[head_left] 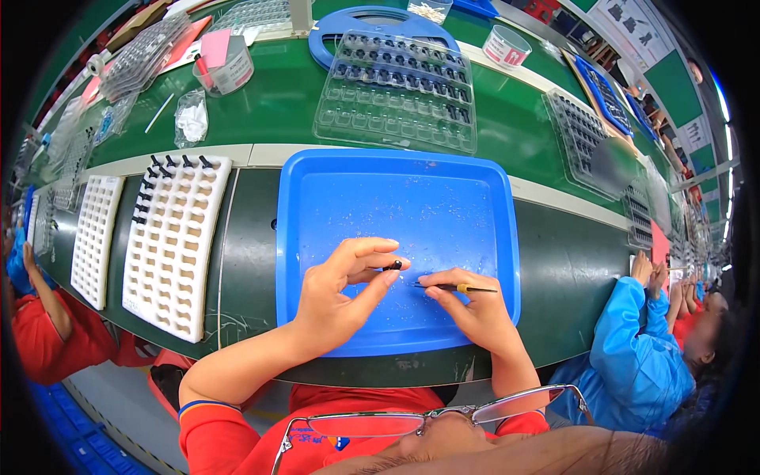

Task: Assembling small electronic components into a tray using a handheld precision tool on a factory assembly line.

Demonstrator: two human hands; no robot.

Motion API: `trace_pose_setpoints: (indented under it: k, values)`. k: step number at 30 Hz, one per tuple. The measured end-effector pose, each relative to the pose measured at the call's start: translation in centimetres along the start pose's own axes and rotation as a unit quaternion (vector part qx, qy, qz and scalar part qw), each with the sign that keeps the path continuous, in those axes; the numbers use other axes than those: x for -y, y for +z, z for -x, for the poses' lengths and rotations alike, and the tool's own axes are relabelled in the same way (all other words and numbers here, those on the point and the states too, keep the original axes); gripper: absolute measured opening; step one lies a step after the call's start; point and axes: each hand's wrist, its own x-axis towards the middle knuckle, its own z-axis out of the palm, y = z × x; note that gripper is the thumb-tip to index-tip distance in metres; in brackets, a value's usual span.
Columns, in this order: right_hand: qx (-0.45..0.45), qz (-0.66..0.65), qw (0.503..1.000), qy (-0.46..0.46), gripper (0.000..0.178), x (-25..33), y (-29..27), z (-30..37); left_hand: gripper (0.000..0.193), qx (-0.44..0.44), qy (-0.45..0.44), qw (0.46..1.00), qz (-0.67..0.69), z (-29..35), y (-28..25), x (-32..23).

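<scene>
Over a shallow blue tray [396, 340], my left hand [336, 289] pinches a small black part [393, 266] between thumb and fingertips. Just right of it, my right hand [473, 305] grips a thin pen-shaped tool [467, 288] with a yellow and black handle. The tool's dark tip points left toward the black part, with a small gap between them. Pale specks are scattered over the tray floor. On the left stands a white foam tray [170, 261], with several black stemmed parts [146, 194] in its far-left slots.
Behind the tray lies a clear blister tray [396, 95], partly filled with black parts, against a blue ring-shaped object [332, 24]. Clear tubs [507, 47] and a plastic bag [191, 119] stand farther back. Another foam tray [96, 237] is left. Co-workers sit on both sides, one in blue sleeves [633, 332].
</scene>
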Motion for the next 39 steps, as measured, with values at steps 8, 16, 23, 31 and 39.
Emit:
trace_pose_setpoints:
  k: [8, 16, 23, 31, 39]
  values:
    - [0.003, -0.018, 1.0, 0.009, 0.014, -0.1, 0.2, -0.1, 0.034, 0.004, 0.004, 1.0, -0.008, -0.1, 0.0, -0.1]
    - [-0.013, -0.001, 0.999, -0.034, 0.014, -0.8, 0.4, 0.1, 0.033, 0.005, 0.001, 1.0, -0.012, 0.0, 0.1, -0.1]
    - [-0.013, 0.007, 0.998, -0.053, 0.014, -0.4, 0.5, 0.0, 0.033, 0.008, -0.004, 1.0, -0.009, 0.0, 0.2, 0.1]
    - [-0.014, 0.07, 0.996, -0.056, 0.009, 0.4, 0.5, -0.6, 0.032, 0.007, 0.002, 1.0, -0.015, -0.2, 0.1, 0.0]
    - [-0.038, -0.003, 0.999, -0.037, 0.008, 0.8, 0.4, -0.4, 0.036, 0.017, 0.053, 0.997, -0.055, -0.1, -0.2, 0.1]
